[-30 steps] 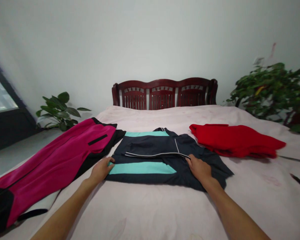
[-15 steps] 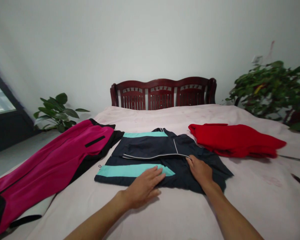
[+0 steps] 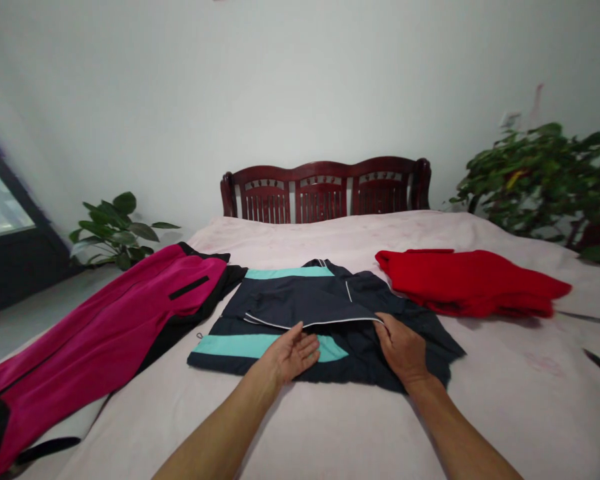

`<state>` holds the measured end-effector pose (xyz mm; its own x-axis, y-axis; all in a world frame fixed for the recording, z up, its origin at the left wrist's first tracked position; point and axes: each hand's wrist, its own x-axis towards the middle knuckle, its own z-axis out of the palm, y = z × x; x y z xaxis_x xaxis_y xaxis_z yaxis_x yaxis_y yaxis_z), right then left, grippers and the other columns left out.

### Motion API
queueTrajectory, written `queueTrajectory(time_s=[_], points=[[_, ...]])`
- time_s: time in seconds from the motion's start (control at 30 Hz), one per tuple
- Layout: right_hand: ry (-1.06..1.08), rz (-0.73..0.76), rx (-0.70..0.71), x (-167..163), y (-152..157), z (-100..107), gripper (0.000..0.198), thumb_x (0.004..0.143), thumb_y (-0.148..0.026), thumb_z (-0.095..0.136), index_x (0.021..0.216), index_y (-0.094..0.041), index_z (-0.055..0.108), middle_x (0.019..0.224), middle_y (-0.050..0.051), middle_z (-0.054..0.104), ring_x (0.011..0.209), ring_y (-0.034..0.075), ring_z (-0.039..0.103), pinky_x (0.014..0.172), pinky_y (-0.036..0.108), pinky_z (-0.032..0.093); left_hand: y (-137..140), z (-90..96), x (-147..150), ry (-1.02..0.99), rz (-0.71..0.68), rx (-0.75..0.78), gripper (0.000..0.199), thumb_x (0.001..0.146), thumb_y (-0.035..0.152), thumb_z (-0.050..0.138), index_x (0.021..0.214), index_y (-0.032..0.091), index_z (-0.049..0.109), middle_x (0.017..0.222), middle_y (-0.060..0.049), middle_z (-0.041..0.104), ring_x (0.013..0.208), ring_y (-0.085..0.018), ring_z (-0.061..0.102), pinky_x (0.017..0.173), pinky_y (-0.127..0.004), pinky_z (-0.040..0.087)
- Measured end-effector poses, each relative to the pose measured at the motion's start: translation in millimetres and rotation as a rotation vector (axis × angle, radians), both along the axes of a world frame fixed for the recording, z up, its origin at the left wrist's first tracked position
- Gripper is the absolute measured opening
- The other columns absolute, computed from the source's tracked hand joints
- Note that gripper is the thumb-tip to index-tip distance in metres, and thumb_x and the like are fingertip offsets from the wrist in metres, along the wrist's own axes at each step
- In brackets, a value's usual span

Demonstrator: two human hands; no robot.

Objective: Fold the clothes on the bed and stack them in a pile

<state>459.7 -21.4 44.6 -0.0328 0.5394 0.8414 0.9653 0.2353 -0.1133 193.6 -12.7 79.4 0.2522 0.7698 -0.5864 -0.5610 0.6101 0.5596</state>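
A navy jacket (image 3: 295, 297) with turquoise panels and white piping lies folded in front of me. One piped sleeve is laid across it, and its near edge is lifted a little at the right. My right hand (image 3: 403, 347) is closed on the end of that piped edge, thumb on top. My left hand (image 3: 293, 353) is open with the palm turned up, over the lower turquoise panel. Its thumb reaches the piped edge; whether it touches the cloth I cannot tell.
A magenta and black jacket (image 3: 125, 320) lies on the left of the pink bedspread (image 3: 345, 433). To the right is a folded red garment (image 3: 470, 280). Behind stands a dark wooden headboard (image 3: 323, 193), with a plant (image 3: 113, 227) at left and another plant (image 3: 545, 177) at right.
My left hand has turned from palm down on the turquoise panel to palm up at the piped edge. My right hand keeps its grip, and the edge has come slightly nearer.
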Motion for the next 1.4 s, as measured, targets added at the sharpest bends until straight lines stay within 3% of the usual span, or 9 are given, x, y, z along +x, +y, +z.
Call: queueTrajectory(time_s=[0.17, 0.33, 0.5, 0.7, 0.83, 1.03, 1.13, 1.27, 1.4], points=[[-0.003, 0.12, -0.014, -1, -4, 3, 0.035, 0.1, -0.033, 0.042, 0.103, -0.015, 0.071, 0.093, 0.008, 0.078, 0.081, 0.019, 0.074, 0.075, 0.026, 0.052, 24, 7.5, -1, -0.143, 0.301, -0.069, 0.016, 0.096, 0.029, 0.055, 0.096, 0.013, 0.059, 0.078, -0.006, 0.066, 0.065, -0.016, 0.067, 0.06, -0.027, 0.056], [-0.032, 0.179, -0.171, -10, -14, 11, 0.03, 0.098, -0.031, 0.044, 0.103, -0.018, 0.071, 0.098, 0.008, 0.077, 0.088, 0.02, 0.073, 0.079, 0.029, 0.053, 51, 17.6, -41, -0.073, 0.515, 0.025, 0.009, 0.094, 0.018, 0.052, 0.095, 0.017, 0.06, 0.069, 0.0, 0.063, 0.047, -0.01, 0.057, 0.043, -0.019, 0.044], [-0.147, 0.227, -0.479, -16, -33, 22, 0.028, 0.085, -0.023, 0.057, 0.11, -0.024, 0.069, 0.104, 0.005, 0.073, 0.095, 0.021, 0.069, 0.083, 0.032, 0.053, 49, 27.9, -108, 0.023, 0.693, 0.191, 0.01, 0.087, 0.01, 0.055, 0.089, 0.018, 0.062, 0.069, 0.001, 0.067, 0.054, -0.01, 0.063, 0.051, -0.019, 0.051], [-0.199, 0.11, -0.543, 10, -47, 19, 0.056, 0.075, -0.003, 0.045, 0.122, -0.024, 0.064, 0.107, 0.006, 0.066, 0.097, 0.02, 0.068, 0.072, 0.028, 0.054, 13, 12.5, -171, 0.266, 0.776, 0.361, 0.013, 0.075, 0.008, 0.065, 0.085, 0.018, 0.063, 0.075, 0.002, 0.069, 0.062, -0.01, 0.065, 0.061, -0.021, 0.054], [-0.229, 0.123, -0.507, 19, -51, 11, 0.055, 0.076, -0.001, 0.041, 0.119, -0.023, 0.066, 0.103, 0.006, 0.064, 0.09, 0.018, 0.067, 0.064, 0.025, 0.052, -4, -7.8, -204, 0.708, 0.718, 0.423, 0.041, 0.065, 0.016, 0.078, 0.104, 0.019, 0.065, 0.074, 0.004, 0.066, 0.052, -0.01, 0.056, 0.053, -0.022, 0.047], [-0.171, 0.204, -0.413, 24, -57, 12, 0.053, 0.073, 0.0, 0.042, 0.115, -0.023, 0.066, 0.107, 0.006, 0.064, 0.097, 0.019, 0.065, 0.08, 0.029, 0.052, -13, -21.7, -232, 1.515, 0.375, 0.578, 0.047, 0.071, 0.026, 0.066, 0.117, 0.02, 0.064, 0.099, -0.008, 0.07, 0.093, -0.026, 0.068, 0.084, -0.037, 0.051], [-0.111, 0.179, -0.47, 29, -58, 15, 0.043, 0.073, -0.003, 0.042, 0.103, -0.022, 0.066, 0.102, 0.006, 0.064, 0.099, 0.02, 0.064, 0.084, 0.031, 0.05, -19, -24.0, -231, 1.648, 0.254, 0.552, 0.051, 0.077, 0.029, 0.058, 0.127, 0.021, 0.058, 0.102, -0.009, 0.071, 0.09, -0.027, 0.069, 0.082, -0.037, 0.051], [-0.009, 0.16, -0.76, 40, -53, 18, 0.032, 0.066, -0.008, 0.044, 0.086, -0.022, 0.063, 0.092, 0.003, 0.066, 0.092, 0.02, 0.065, 0.08, 0.033, 0.049, -26, -29.9, -227, 1.77, 0.111, 0.543, 0.051, 0.084, 0.034, 0.05, 0.135, 0.024, 0.051, 0.106, -0.01, 0.071, 0.091, -0.028, 0.07, 0.079, -0.037, 0.052], [0.226, 0.355, -0.865, 53, -48, 26, 0.028, 0.073, -0.018, 0.048, 0.092, -0.024, 0.067, 0.097, 0.005, 0.072, 0.092, 0.022, 0.068, 0.082, 0.034, 0.054, -20, -37.6, -229, 1.795, 0.096, 0.662, 0.052, 0.088, 0.039, 0.045, 0.134, 0.017, 0.051, 0.121, -0.015, 0.066, 0.114, -0.031, 0.064, 0.097, -0.043, 0.048]])
